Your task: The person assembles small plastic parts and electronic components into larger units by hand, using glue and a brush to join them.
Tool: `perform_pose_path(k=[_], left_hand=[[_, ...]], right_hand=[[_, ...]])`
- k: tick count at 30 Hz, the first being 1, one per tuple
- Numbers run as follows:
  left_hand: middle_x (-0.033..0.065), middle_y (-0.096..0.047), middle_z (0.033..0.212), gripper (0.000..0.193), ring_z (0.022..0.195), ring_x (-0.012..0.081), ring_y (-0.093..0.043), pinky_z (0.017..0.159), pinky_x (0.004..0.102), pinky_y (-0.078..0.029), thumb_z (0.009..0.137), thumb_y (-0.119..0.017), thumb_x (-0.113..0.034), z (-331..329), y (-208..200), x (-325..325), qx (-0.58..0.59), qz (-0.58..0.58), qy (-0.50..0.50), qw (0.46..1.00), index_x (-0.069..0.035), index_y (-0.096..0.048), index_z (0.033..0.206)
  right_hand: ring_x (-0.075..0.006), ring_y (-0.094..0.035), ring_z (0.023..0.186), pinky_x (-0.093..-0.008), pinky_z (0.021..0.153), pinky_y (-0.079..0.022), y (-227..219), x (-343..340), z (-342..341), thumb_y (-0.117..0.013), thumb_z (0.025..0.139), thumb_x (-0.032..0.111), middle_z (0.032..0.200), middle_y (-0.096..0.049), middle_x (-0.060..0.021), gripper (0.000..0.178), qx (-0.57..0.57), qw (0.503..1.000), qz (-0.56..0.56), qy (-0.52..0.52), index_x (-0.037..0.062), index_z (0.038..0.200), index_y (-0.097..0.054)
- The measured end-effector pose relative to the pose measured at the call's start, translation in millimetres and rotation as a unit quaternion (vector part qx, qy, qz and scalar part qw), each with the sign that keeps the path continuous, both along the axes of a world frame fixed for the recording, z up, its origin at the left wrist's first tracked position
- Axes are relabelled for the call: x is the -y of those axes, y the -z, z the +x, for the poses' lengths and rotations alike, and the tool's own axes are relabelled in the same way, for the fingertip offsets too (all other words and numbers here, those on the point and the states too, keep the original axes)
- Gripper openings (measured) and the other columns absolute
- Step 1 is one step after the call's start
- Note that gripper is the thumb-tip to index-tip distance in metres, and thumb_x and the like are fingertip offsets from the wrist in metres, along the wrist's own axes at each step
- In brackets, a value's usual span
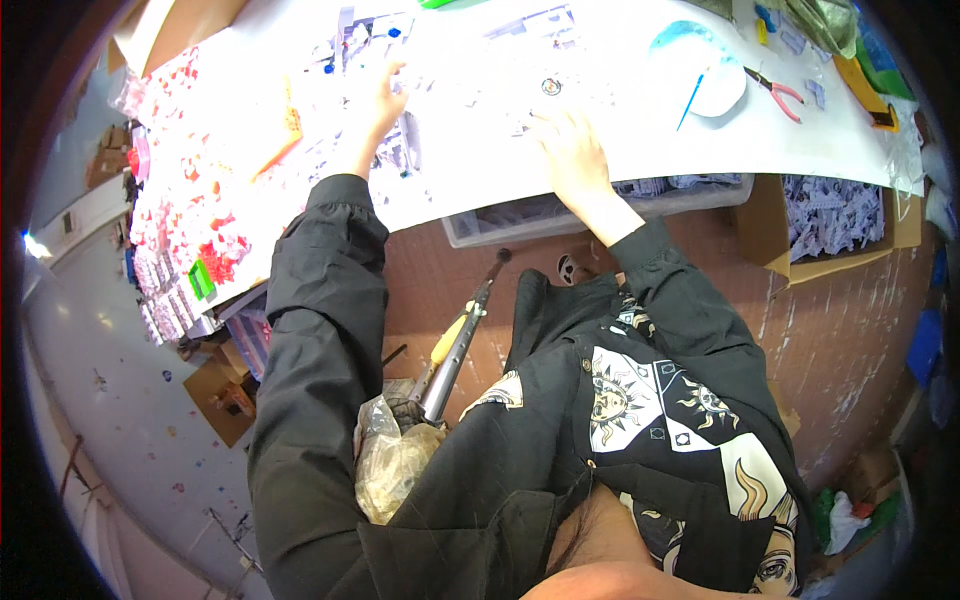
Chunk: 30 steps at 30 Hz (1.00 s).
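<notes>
Over the white tabletop (470,150), my left hand (382,108) reaches in among small grey and dark blue pieces (400,150), its thumb and a finger apart with nothing visible between them. My right hand (572,155) lies low over the table near its front edge, fingers stretched forward; glare washes out the fingertips. Just beyond them is a small round piece with a dark ring (551,87). A round white-and-blue dish (722,95) sits to the right, a thin blue stick (691,102) lying across its edge. Beside it are pliers with pink handles (786,98).
Red and white pieces (195,200) are heaped on the left. A clear plastic bin (480,232) and a cardboard box (835,262) of grey pieces stand under the front edge. A yellow-and-silver pole (455,340) and a plastic bag (400,465) are by my lap.
</notes>
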State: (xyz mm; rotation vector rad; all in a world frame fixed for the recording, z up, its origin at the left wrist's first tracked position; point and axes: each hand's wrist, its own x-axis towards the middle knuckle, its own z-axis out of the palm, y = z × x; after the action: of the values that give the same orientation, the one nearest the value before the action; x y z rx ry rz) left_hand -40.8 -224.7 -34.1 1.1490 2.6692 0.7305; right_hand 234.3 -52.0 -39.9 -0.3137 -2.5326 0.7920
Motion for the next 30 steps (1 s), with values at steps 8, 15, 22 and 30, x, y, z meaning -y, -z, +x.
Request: perform_pose_path(k=[8,15,22,30], left_hand=[[0.0081,-0.059,0.116,0.043,0.115,0.0282,-0.051,0.100,0.0378,-0.039,0.077,-0.064,-0.002,2,2,-14,-0.249,-0.184,0.165,0.936,-0.014,-0.058,0.118],[0.0106,-0.062,0.111,0.047,0.107,0.0262,-0.058,0.094,0.0377,-0.044,0.080,-0.071,-0.013,16,0,-21,-0.026,-0.012,0.061,0.998,-0.012,-0.053,0.123],[0.0105,-0.065,0.095,0.049,0.085,0.0198,-0.061,0.082,0.0338,-0.047,0.086,-0.068,-0.022,-2,-32,-8,0.063,0.113,-0.070,0.989,-0.012,-0.047,0.130],[0.0127,-0.068,0.092,0.041,0.087,0.0160,-0.066,0.078,0.0288,-0.049,0.092,-0.059,-0.017,6,-103,103,0.071,0.119,-0.247,0.959,0.000,-0.046,0.127]], right_hand=[[-0.0297,-0.053,0.108,-0.0405,0.094,-0.043,5,22,11,-0.060,0.083,0.013,0.110,-0.061,-0.0098,0.021,0.028,0.997,-0.073,0.006,0.0040,0.102,-0.063],[-0.0310,-0.053,0.109,-0.0415,0.094,-0.043,-4,22,23,-0.060,0.083,0.013,0.111,-0.061,-0.0110,0.023,0.031,0.994,-0.100,-0.012,0.0054,0.104,-0.064],[-0.0102,-0.059,0.088,-0.0258,0.075,-0.048,-172,20,30,-0.063,0.088,0.015,0.101,-0.065,-0.0035,0.029,0.140,0.791,-0.563,-0.194,0.0060,0.116,-0.063],[-0.0163,-0.064,0.079,-0.0310,0.075,-0.051,-306,31,37,-0.061,0.083,0.032,0.090,-0.067,-0.0073,0.040,0.114,0.551,-0.732,-0.383,0.0005,0.106,-0.063]])
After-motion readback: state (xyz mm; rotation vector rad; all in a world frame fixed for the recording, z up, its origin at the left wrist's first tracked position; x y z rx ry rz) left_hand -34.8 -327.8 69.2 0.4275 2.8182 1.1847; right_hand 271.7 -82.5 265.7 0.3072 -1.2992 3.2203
